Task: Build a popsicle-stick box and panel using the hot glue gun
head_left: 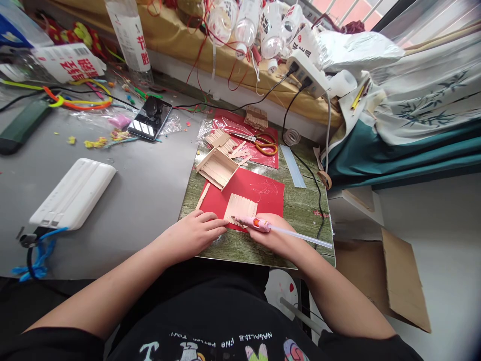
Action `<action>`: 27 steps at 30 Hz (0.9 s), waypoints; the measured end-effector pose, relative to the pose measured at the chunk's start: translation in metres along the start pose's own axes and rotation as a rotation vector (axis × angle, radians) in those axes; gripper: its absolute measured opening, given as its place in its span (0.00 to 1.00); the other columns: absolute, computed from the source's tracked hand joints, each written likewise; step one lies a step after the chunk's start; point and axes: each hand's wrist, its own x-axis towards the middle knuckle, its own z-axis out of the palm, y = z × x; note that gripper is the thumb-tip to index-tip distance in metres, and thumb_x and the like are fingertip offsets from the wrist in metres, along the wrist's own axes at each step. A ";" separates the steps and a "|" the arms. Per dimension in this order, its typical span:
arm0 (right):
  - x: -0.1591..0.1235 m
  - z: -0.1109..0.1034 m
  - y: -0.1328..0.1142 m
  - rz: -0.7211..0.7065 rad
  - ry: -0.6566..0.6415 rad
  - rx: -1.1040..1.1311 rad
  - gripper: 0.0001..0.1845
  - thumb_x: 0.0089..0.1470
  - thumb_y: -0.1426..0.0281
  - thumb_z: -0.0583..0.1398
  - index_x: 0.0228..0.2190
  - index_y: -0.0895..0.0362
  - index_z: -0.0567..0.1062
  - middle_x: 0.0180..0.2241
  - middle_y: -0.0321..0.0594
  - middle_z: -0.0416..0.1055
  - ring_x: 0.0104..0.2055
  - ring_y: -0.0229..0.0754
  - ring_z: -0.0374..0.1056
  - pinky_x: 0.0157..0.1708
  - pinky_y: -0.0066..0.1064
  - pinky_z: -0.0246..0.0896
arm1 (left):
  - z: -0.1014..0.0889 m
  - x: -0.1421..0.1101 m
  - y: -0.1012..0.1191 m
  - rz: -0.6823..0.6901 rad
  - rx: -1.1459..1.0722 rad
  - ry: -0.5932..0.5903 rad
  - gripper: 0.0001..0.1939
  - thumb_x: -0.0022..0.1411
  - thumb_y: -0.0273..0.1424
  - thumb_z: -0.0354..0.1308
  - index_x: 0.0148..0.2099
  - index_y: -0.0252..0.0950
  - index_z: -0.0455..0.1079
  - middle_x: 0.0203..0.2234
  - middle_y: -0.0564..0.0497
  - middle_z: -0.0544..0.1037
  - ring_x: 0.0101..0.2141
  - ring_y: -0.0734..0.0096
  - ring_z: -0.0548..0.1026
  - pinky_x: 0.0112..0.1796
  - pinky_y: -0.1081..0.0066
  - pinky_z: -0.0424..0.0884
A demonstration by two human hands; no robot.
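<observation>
"What did the bench (306, 213) offer to work on?"

"A wood-grain area beside a grey mat (146, 185), with a red sheet (271, 196) spread near its front edge."

"And the hands?"

"The right hand (276, 234) was clamped around its load; the left hand (195, 230) lay low, fingers close together, and I couldn't tell whether they pinched or merely pressed."

"Where was the piece being worked?"

"A wooden box (221, 163) sat over the sheet's far-left corner; the piece itself, a panel of craft sticks (242, 203), lay flat on the sheet's near part, between both hands."

"So what filled the right hand?"

"A pink glue gun (251, 221), a clear glue stick (300, 235) trailing behind. It was best worked, I judged, at a low slant, with a steady squeeze and a thin, even bead."

"Anything smaller to mind?"

"A loose stick (203, 196) at the sheet's left edge, apart from the panel. Then the nozzle (233, 217), aimed at the panel's near-left corner, close by the left hand. Those fingers needed, I thought, to sit farther back from hot glue, steadying the panel from its side."
</observation>
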 end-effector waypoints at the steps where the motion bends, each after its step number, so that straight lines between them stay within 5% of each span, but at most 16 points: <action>1: 0.000 0.000 0.000 0.002 -0.002 -0.008 0.10 0.64 0.66 0.58 0.31 0.53 0.77 0.27 0.33 0.71 0.28 0.38 0.63 0.29 0.30 0.51 | 0.000 0.000 0.000 -0.001 -0.001 0.001 0.19 0.74 0.27 0.55 0.64 0.39 0.71 0.65 0.47 0.73 0.56 0.59 0.73 0.55 0.60 0.65; 8: -0.003 -0.004 0.001 0.016 0.015 -0.011 0.10 0.64 0.66 0.59 0.35 0.52 0.80 0.28 0.35 0.72 0.28 0.39 0.63 0.29 0.30 0.49 | 0.001 -0.001 0.000 -0.010 -0.018 0.006 0.20 0.74 0.27 0.55 0.65 0.40 0.71 0.64 0.46 0.74 0.56 0.59 0.74 0.55 0.60 0.66; 27: -0.003 -0.008 0.007 0.105 0.007 -0.046 0.16 0.63 0.62 0.59 0.25 0.54 0.67 0.24 0.35 0.67 0.26 0.39 0.59 0.28 0.32 0.48 | -0.002 0.001 0.001 -0.009 -0.026 0.015 0.18 0.75 0.27 0.53 0.63 0.40 0.72 0.63 0.47 0.75 0.55 0.60 0.74 0.54 0.60 0.65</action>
